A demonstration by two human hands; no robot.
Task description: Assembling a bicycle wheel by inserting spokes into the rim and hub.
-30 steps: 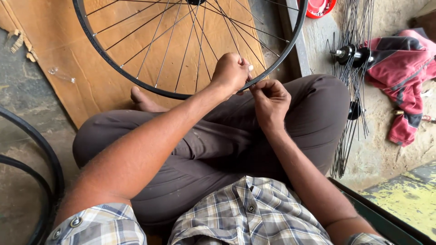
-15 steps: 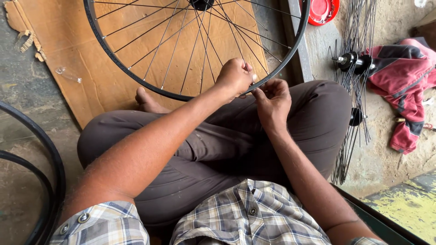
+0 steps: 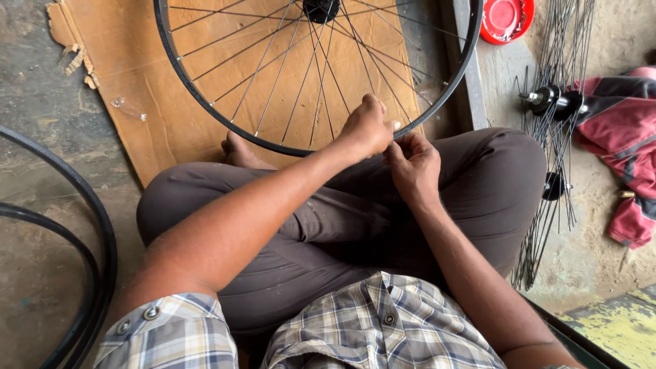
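A black bicycle wheel rim [image 3: 205, 102] with thin metal spokes and a dark hub [image 3: 320, 9] lies over a sheet of brown cardboard [image 3: 137, 68], its near edge resting at my crossed legs. My left hand [image 3: 367, 126] is closed over the rim's near edge, gripping it among the spokes. My right hand [image 3: 413, 164] is pinched at the rim just beside the left hand, fingertips on a spoke end; what it pinches is too small to tell.
Loose black tyres [image 3: 82, 260] curve along the left floor. A bundle of spare spokes [image 3: 560, 137] with black hubs [image 3: 553, 101] lies at the right, next to a red cloth [image 3: 629, 150]. A red dish [image 3: 506, 17] sits at the top right.
The view has shifted slightly, so the wheel and hands sit a little lower and to the right. Both hands stay at the same spot on the rim.
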